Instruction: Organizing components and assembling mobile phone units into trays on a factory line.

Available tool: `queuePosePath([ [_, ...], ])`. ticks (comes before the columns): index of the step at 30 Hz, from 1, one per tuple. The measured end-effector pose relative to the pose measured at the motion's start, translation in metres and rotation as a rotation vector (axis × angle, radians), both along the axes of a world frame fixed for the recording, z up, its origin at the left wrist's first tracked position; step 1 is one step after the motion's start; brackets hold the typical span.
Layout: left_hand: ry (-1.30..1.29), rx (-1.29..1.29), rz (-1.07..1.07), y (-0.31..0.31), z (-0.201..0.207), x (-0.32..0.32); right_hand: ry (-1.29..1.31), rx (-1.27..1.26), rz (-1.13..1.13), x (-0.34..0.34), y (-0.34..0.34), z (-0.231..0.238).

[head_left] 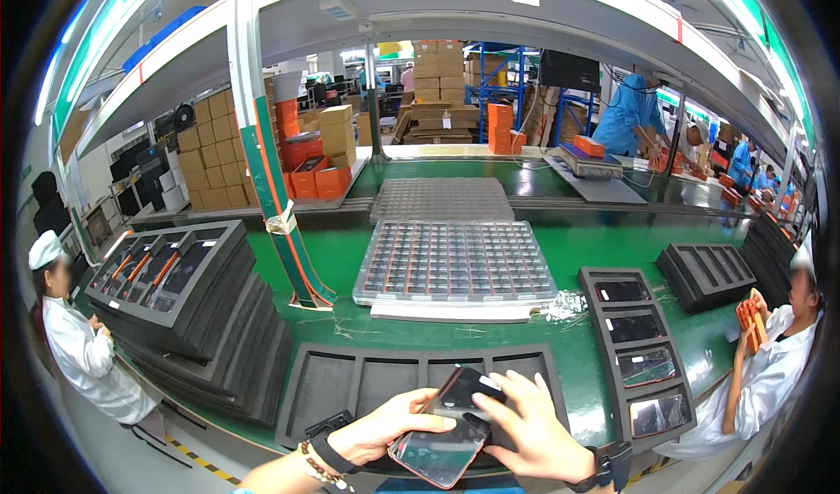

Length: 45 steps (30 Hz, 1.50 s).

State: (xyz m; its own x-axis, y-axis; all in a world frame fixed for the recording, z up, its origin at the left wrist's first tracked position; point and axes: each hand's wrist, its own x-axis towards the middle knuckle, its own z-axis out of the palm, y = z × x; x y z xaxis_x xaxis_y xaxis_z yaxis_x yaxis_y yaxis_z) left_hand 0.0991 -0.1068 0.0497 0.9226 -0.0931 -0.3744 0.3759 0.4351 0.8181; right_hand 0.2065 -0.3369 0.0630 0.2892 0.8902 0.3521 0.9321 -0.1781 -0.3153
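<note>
My left hand [394, 426] is closed around the left edge of a smartphone [437, 457], its thumb lying across the glossy dark face. The phone is tilted, with a white label near its upper end. My right hand [538, 428] has its fingers spread, and the fingertips rest on or just over the phone's upper right part. Both hands are above a grey foam tray [296, 398] with rectangular pockets. To the right lies another long foam tray [623, 308], with several phones in its pockets, among them a phone [647, 367] beside my right hand.
A clear plastic tray [363, 294] with many small cells sits mid-bench. Stacked foam trays [254, 354] rise at the left, and more foam trays [704, 277] lie at the right. A green-striped post [293, 240] stands on the bench. Co-workers sit left and right; one holds orange boxes [751, 323].
</note>
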Motion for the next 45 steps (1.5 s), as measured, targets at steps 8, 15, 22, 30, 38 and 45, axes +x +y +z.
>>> queuePosePath([
  [8, 0.051, -0.183, -0.129, -0.025, 0.023, -0.013, -0.326, 0.48, 0.148, 0.016, 0.018, -0.03],
  [15, -0.113, -0.369, -0.012, -0.047, 0.005, -0.009, 0.023, 0.742, -0.214, -0.004, 0.022, -0.054],
  [22, -0.558, 0.577, 0.511, -0.107, -0.073, -0.015, 0.068, 0.614, -0.392, -0.046, 0.033, -0.044],
  [30, -0.636, 0.703, 0.629, -0.069, -0.046, -0.003, 0.343, 0.454, -0.348, -0.071, 0.043, -0.056],
  [38, -0.566, 0.696, 0.507, -0.055, -0.054, 0.003, 0.435, 0.522, -0.201, -0.055, 0.04, -0.054],
  [45, -0.569, 0.629, 0.404, -0.059, -0.067, 0.011, 0.477, 0.315, -0.05, -0.032, 0.017, -0.068],
])
